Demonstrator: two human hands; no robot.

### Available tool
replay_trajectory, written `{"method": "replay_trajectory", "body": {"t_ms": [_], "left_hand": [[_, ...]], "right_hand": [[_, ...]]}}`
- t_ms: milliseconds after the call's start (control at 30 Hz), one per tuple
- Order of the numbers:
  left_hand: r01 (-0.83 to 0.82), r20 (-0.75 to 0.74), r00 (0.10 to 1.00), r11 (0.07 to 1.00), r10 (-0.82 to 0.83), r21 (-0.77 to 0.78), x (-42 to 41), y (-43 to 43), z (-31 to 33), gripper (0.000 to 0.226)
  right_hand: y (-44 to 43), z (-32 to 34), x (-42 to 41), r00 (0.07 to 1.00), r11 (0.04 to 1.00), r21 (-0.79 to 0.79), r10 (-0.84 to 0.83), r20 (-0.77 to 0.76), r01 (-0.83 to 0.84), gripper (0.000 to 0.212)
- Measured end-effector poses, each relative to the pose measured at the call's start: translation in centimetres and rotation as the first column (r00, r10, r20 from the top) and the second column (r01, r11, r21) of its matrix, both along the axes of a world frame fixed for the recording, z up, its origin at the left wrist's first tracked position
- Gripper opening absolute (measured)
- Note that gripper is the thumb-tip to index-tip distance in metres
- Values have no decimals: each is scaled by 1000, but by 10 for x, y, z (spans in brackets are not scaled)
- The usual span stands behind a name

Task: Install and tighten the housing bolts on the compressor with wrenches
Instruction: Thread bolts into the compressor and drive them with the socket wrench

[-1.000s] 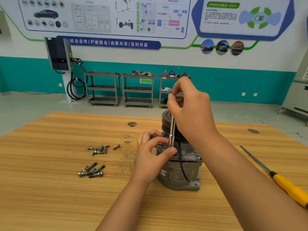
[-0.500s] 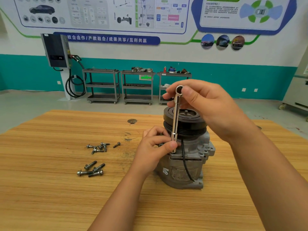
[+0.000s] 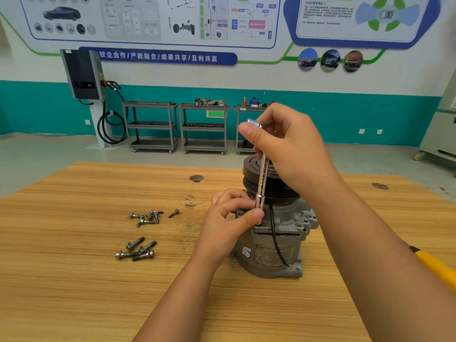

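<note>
A grey metal compressor (image 3: pixel 274 245) with a black pulley (image 3: pixel 276 183) on top stands upright on the wooden table (image 3: pixel 74 280). A slim chrome socket wrench (image 3: pixel 263 178) stands almost vertical against its left side, its lower end on the housing flange. My right hand (image 3: pixel 288 146) grips the wrench's top end. My left hand (image 3: pixel 229 220) pinches the wrench's lower end at the flange, thumb and fingers around it. The bolt under the socket is hidden. Loose bolts lie on the table in two groups: several small ones (image 3: pixel 150 216) and several longer ones (image 3: pixel 137 249).
A yellow-handled screwdriver (image 3: pixel 434 266) lies at the right edge, partly behind my right forearm. Two dark round marks (image 3: pixel 196 178) sit in the tabletop near its far edge. Beyond the table are grey shelf carts (image 3: pixel 153 127) and a wall-mounted charger (image 3: pixel 82 75).
My right hand has turned on the wrench's top, from covering the pulley to sitting higher and to the right, so the pulley shows. The left hand stays at the wrench's lower end.
</note>
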State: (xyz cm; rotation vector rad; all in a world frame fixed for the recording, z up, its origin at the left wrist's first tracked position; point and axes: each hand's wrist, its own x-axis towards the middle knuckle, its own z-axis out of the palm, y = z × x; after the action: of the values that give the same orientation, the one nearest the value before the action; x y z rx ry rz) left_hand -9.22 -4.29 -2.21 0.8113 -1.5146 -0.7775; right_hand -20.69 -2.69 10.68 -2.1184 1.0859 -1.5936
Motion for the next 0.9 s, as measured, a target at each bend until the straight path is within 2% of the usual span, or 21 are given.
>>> {"method": "replay_trajectory", "body": {"t_ms": [33, 100, 167, 400, 500, 600, 700, 900], "left_hand": [[15, -6, 1000, 1000, -15, 14, 0, 1, 1, 3], [20, 18, 1000, 1000, -20, 7, 0, 2, 2, 18], [16, 34, 999, 1000, -16, 6, 0, 4, 4, 23], [39, 58, 998, 999, -39, 12, 1, 5, 4, 8], [-12, 39, 999, 1000, 13, -6, 1, 5, 2, 24], [-14, 37, 999, 1000, 14, 4, 0, 2, 3, 12], [20, 11, 1000, 1000, -20, 17, 0, 1, 3, 4], [34, 8, 999, 999, -34, 25, 1, 3, 3, 9]], "right_hand": [[-1, 0, 2, 1000, 1000, 0, -12, 12, 12, 33], [-3, 1, 4, 999, 999, 17, -42, 28, 42, 36], [-5, 3, 5, 997, 997, 47, -65, 31, 64, 35], [-11, 6, 3, 995, 987, 129, -85, -51, 91, 31], [-12, 6, 4, 998, 982, 179, -51, -29, 55, 30], [-14, 6, 5, 998, 977, 204, -55, -26, 59, 32], [-14, 4, 7, 998, 964, 262, 29, 47, -41, 22], [-17, 0, -4, 968, 932, 264, 228, 104, -248, 21]]}}
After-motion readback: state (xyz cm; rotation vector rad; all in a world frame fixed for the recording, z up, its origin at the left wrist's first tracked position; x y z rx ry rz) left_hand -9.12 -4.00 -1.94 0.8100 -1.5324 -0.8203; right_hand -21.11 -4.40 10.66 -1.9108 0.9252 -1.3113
